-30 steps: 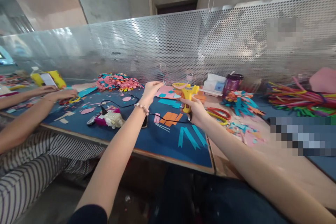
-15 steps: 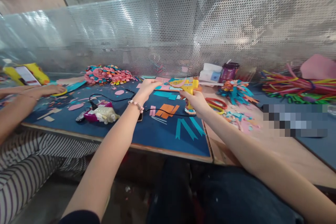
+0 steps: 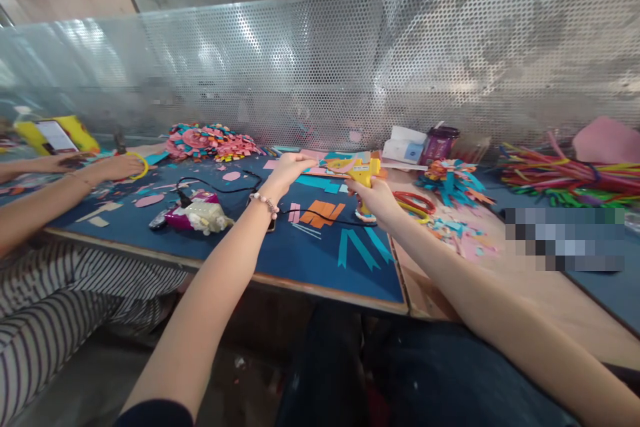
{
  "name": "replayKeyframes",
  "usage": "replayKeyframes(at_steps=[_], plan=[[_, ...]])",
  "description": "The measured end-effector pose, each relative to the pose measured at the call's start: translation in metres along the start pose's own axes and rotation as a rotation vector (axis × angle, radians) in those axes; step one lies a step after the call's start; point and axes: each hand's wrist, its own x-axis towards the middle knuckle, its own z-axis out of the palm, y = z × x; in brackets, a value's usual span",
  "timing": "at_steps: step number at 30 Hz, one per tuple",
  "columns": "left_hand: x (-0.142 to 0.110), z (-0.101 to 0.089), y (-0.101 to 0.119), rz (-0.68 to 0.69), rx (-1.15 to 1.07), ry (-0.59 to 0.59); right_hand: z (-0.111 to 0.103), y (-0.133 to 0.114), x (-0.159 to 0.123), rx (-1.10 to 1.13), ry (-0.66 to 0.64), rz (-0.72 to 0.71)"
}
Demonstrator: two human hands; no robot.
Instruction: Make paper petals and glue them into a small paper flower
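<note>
My right hand (image 3: 376,199) is wrapped round the handle of a yellow glue gun (image 3: 350,167), its nozzle pointing left. A black cord runs from the gun's base across the blue mat (image 3: 240,243). Just left of the nozzle, my left hand (image 3: 290,172) has its thumb and fingers pinched together; whatever is between them is too small to make out. A pink strip shows by the front of the gun. Below my hands lie orange pieces (image 3: 323,213), small pink pieces (image 3: 295,213), thin white strips and notched teal strips (image 3: 361,248).
A power strip (image 3: 197,213) sits left of my arm. Behind it is a pink felt bundle (image 3: 210,141). Right are red-handled scissors (image 3: 415,201), a tasselled bundle (image 3: 453,180), a purple cup (image 3: 440,145) and pipe cleaners (image 3: 565,170). A co-worker's hand (image 3: 117,167) holds yellow-handled scissors (image 3: 140,167).
The view has shifted slightly. My left fingertips stay close to the gun's nozzle, and my right hand keeps its hold. At left, the co-worker's scissors are now raised, blades up.
</note>
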Motion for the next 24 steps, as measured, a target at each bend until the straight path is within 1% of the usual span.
replayKeyframes(at_steps=[8,13,20,24], plan=[[0.0006,-0.0038,-0.0019,-0.015,0.017,0.014,-0.0009,0.0017,0.0011,-0.016,0.009,-0.023],[0.0006,-0.0026,-0.0051,-0.024,-0.003,-0.017,0.0002,-0.0005,-0.0017,0.001,0.001,0.003],[-0.0003,-0.0007,-0.0055,-0.056,-0.004,-0.010,0.0004,-0.0001,-0.0016,-0.028,-0.002,0.002],[-0.0001,-0.0009,-0.0058,-0.050,0.002,-0.016,-0.0004,0.0024,0.0001,-0.038,-0.002,-0.003]])
